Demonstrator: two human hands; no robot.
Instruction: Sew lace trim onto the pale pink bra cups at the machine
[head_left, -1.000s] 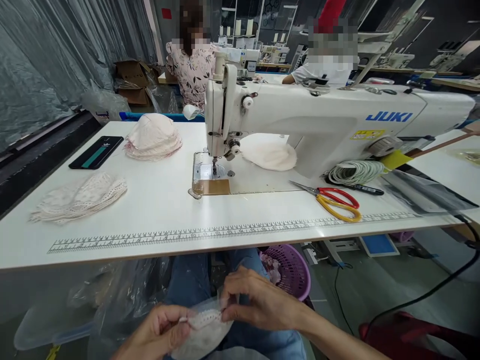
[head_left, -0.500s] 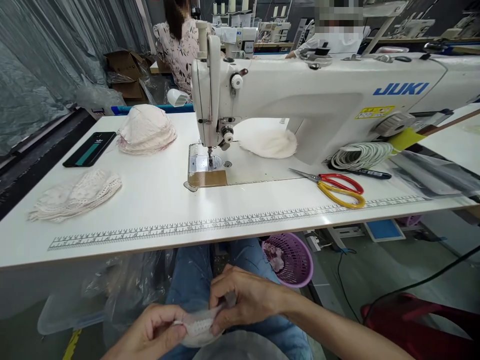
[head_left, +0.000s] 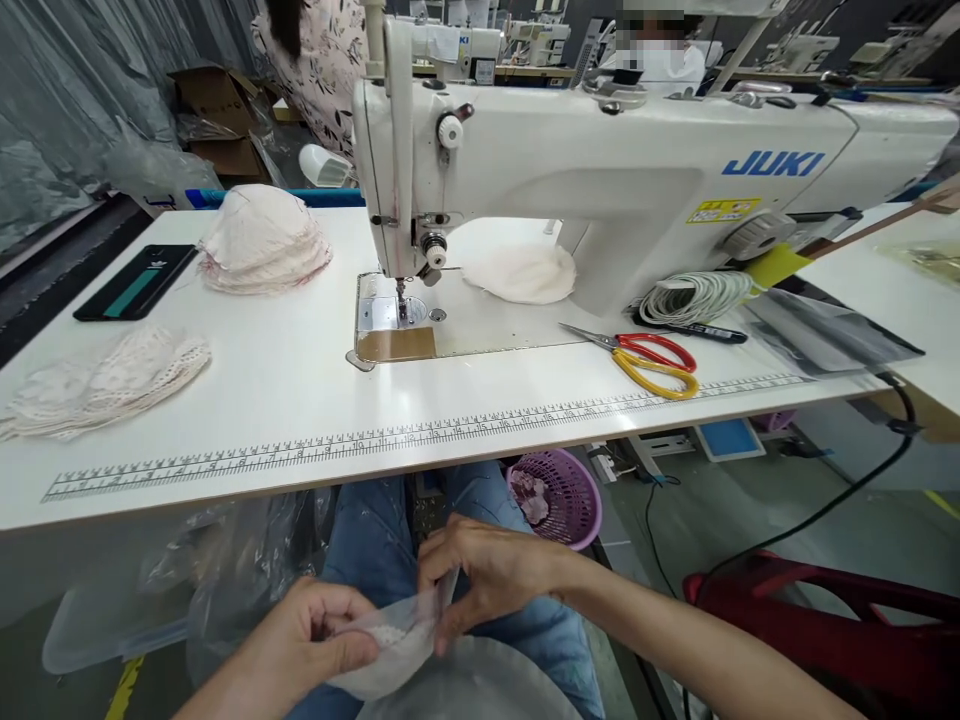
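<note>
Over my lap, below the table's front edge, I hold a small translucent white piece [head_left: 386, 650] with a dotted, lace-like patch; whether it is sheer cloth or film I cannot tell. My left hand [head_left: 319, 635] pinches its left side between thumb and fingers. At its right edge, my right hand [head_left: 487, 575] grips it with thumb and fingertips, and the edge stands up between them. Beneath both hands lies a grey, rounded, translucent sheet or bag [head_left: 480, 685], partly cut off by the frame. My fingertips are partly hidden.
A white JUKI sewing machine [head_left: 615, 150] stands on the table with a pale oval cloth [head_left: 521, 272] under its arm. Left are two cloth stacks [head_left: 262, 240] and a phone [head_left: 136, 283]. Scissors [head_left: 652, 365] lie right. A purple basket [head_left: 589, 505] stands below. Two people are beyond.
My hands have moved slightly apart, and the translucent piece is spread wider, its right edge now raised. The camera view has shifted a little to the right.
</note>
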